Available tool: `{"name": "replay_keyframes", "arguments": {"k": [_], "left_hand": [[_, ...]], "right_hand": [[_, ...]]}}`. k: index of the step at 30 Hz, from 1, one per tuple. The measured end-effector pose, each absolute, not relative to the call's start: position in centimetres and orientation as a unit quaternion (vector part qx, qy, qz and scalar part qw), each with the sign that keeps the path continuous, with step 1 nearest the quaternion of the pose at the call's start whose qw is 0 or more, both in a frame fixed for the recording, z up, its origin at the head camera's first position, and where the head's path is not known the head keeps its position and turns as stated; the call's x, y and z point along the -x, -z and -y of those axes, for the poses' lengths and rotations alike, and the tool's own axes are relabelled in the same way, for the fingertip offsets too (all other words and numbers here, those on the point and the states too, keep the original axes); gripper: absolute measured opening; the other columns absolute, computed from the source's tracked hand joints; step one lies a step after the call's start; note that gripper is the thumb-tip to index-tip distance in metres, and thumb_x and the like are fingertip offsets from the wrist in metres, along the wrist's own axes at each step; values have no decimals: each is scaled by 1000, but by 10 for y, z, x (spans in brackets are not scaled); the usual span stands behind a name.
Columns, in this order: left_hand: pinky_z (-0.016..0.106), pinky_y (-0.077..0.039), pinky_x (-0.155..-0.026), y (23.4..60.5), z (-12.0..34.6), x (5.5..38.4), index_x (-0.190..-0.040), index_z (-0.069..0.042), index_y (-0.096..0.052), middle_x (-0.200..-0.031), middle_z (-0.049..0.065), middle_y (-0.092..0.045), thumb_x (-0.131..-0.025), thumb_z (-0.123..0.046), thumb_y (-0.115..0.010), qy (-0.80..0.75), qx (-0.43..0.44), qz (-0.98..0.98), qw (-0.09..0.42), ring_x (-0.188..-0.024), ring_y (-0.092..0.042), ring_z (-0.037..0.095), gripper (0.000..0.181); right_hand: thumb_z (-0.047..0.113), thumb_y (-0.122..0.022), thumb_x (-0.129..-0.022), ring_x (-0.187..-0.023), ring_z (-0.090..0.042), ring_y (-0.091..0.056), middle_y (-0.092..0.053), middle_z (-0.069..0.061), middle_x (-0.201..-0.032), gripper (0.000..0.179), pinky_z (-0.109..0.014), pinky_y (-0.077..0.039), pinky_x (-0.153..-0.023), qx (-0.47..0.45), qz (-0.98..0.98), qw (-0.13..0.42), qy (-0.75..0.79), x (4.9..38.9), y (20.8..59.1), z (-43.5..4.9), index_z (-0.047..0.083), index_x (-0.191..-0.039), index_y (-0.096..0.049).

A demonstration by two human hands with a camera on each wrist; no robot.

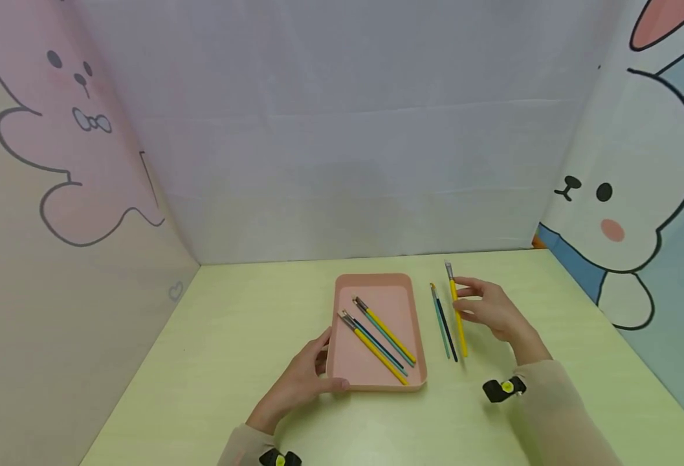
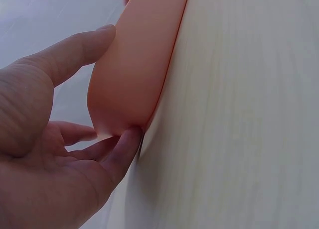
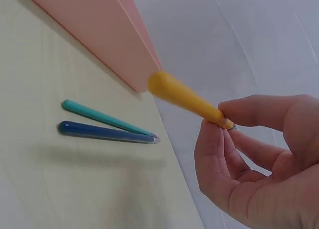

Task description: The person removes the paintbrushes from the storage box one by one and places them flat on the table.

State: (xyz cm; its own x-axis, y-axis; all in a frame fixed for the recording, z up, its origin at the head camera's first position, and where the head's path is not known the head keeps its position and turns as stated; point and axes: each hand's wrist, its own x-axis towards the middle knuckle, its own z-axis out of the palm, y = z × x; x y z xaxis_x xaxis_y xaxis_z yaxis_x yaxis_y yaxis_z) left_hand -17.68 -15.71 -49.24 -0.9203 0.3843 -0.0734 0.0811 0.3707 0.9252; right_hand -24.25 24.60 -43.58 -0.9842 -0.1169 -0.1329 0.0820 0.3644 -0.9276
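Note:
In the head view my left hand (image 1: pixel 302 375) grips the near left corner of a pink tray (image 1: pixel 376 279). Its thumb lies on the near side wall and its fingers on the left side. My right hand (image 1: pixel 493 313) pinches a yellow paintbrush (image 1: pixel 462 340) between thumb and fingertips, bristles pointing away. From the right wrist, the yellow handle is seen raised above the table. Below it lie a teal paintbrush (image 3: pixel 104 117) and a dark blue paintbrush (image 3: pixel 102 132), side by side, to the right of the tray. Several yellow, teal and blue paintbrushes (image 1: pixel 376 354) rest diagonally inside the tray.
A pale yellow-green table (image 1: pixel 248 310) bears everything. White sheeting (image 1: pixel 342 162) stands along its back edge. Cartoon-printed panels, a pink figure (image 1: pixel 94 188) on the left and a white rabbit (image 1: pixel 627 149) on the right, flank the table.

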Motion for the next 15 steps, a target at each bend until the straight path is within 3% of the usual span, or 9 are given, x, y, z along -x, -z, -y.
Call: {"name": "replay_keyframes", "arguments": {"k": [15], "left_hand": [[41,-52,-113,494,157,178,-171,-14,-19,-165,16,-39,-84,-25,-94,-542,-150,-815,140,-138,-56,32,116]], "right_hand": [[5,-64,-105,-108,-22,-66,-44,-33,-149,68,-43,-61,-100,1,-808,105,580,245,451,-261,-1,-165,-32]]}}
